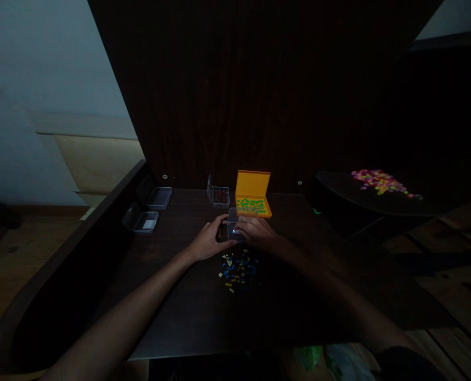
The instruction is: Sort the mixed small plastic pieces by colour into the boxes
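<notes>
Table: your dark wooden table (pixel 188 312) fills the lower middle of the view, with a raised dark rim along its left side.
Side surface: a dark rounded surface (pixel 338 193) sits to your right, carrying a heap of pink and yellow pieces (pixel 380 181).
Your arms: both forearms reach forward from the bottom edge and converge at the middle of the table, wrists low, palms down.
Orange box: the orange box (pixel 253 206) stands open just beyond your hands, lid upright at the back, green pieces in its tray.
Other boxes: a clear box with dark red pieces (pixel 220 196) stands open just left of the orange one; two more clear boxes (pixel 153 210) lie open near the left rim.
Small clear box: the small clear box (pixel 233 225) lies between your hands, just in front of the orange box; its lid rises at the far side, and its long axis seems to run away from you, though the dim light makes that uncertain.
Left hand: your left hand (pixel 209 241) curls its fingers against the box's left side, touching it.
Right hand: your right hand (pixel 258 233) lies over the box's right side, fingers bent across the top; how tightly it grips cannot be told.
Loose pieces: a scatter of blue and yellow pieces (pixel 238 270) lies on the table just nearer you than your hands.
</notes>
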`<control>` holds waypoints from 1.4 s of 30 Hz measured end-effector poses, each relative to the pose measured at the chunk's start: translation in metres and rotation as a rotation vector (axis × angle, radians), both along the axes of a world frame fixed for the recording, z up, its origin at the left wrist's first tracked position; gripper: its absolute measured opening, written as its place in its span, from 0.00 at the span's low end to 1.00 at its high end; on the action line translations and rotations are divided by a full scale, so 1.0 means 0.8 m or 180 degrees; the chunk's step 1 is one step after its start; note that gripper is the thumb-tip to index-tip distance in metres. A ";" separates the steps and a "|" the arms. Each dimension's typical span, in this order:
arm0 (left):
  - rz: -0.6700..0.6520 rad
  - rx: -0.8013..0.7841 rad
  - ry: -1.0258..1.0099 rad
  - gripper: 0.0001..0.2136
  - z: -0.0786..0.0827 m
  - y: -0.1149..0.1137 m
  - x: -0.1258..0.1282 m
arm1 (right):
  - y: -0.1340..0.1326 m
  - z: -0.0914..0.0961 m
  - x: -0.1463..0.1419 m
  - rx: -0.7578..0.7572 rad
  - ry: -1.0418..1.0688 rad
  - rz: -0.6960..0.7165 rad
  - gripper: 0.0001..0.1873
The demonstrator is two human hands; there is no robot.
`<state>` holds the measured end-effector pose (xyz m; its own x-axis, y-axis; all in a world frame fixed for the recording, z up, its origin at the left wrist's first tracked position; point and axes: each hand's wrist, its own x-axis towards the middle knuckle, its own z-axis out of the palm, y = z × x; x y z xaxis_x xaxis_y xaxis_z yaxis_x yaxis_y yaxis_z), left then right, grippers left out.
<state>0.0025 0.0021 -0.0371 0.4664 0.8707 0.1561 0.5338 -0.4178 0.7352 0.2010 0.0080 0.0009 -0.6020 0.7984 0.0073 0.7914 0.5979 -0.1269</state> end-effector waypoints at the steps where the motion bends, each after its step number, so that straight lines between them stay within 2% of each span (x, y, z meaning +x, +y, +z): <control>1: -0.0008 0.0000 0.0002 0.36 -0.001 0.000 0.000 | 0.002 0.000 -0.004 -0.0045 -0.0095 0.0010 0.12; 7: -0.0019 -0.0056 -0.0044 0.36 0.000 0.000 0.000 | 0.007 0.002 -0.005 -0.0105 -0.0233 0.0050 0.12; 15: 0.0020 -0.0073 -0.0033 0.36 0.005 -0.002 0.000 | 0.007 0.002 0.009 -0.0064 0.0164 0.0124 0.14; 21: 0.0027 -0.0038 -0.0019 0.36 0.005 -0.002 0.001 | -0.015 0.018 0.032 0.0185 0.0803 0.0155 0.12; 25: 0.0021 -0.0034 -0.0001 0.36 0.005 -0.001 0.001 | -0.040 0.018 0.043 -0.0062 0.0796 0.0334 0.09; 30: 0.0001 0.0005 0.0005 0.36 0.000 0.000 0.000 | -0.059 -0.001 0.046 -0.0383 0.0430 0.0112 0.09; 34: 0.0023 0.0041 0.0031 0.36 -0.002 0.001 0.000 | -0.060 -0.015 0.045 -0.0347 0.0415 -0.0182 0.09; 38: 0.0057 0.0040 0.0081 0.36 -0.001 0.000 0.000 | -0.057 -0.017 0.041 -0.0425 0.0562 -0.0367 0.08; 42: 0.0035 0.0019 0.0035 0.36 -0.001 0.000 0.000 | -0.054 -0.013 0.037 -0.0833 0.0812 -0.0484 0.06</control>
<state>0.0026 0.0022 -0.0375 0.4584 0.8749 0.1564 0.5465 -0.4163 0.7267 0.2307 -0.0356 -0.0093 -0.4819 0.8731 -0.0741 0.7918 0.3977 -0.4635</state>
